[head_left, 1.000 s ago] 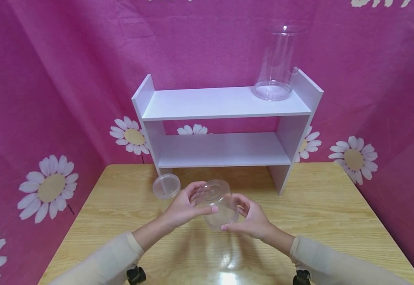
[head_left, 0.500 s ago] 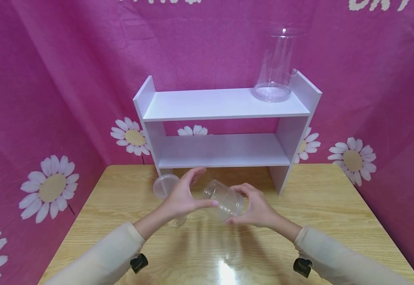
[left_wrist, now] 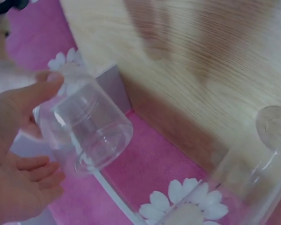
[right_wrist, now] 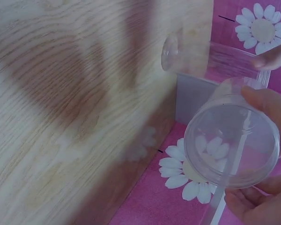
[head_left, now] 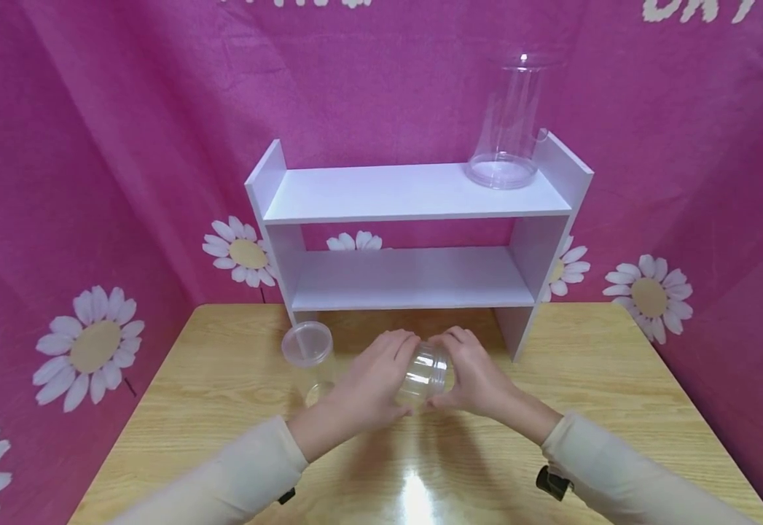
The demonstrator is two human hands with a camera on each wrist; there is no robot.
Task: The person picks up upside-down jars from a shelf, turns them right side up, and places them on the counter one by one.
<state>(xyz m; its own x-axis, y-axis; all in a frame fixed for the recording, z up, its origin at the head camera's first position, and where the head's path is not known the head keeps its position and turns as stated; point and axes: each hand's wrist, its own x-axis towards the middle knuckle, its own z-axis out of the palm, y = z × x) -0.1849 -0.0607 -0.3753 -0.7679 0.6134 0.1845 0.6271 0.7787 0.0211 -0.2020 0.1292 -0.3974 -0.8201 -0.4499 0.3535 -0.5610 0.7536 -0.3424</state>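
A short clear plastic jar (head_left: 423,372) lies tilted on its side in the air between my two hands, above the table. My left hand (head_left: 371,379) curves over its left end, fingers above and thumb below, in the head view. At the ringed right end, my right hand (head_left: 476,372) grips the jar between fingers and thumb. The right wrist view looks into this round rim (right_wrist: 232,145). To the left of the hands, a taller clear jar with a lid (head_left: 307,344) stands upright on the table; my left hand overlaps its lower part in the head view.
A white two-tier shelf (head_left: 414,193) stands at the back of the wooden table (head_left: 584,408). On its top board, at the right end, is a tall clear cylinder (head_left: 502,168). Pink cloth (head_left: 125,146) with daisies hangs behind and at both sides.
The jar has tipped from facing upward to lying sideways. My left hand spread off it, then moved right and closed around its left end. My right hand has kept its grip.
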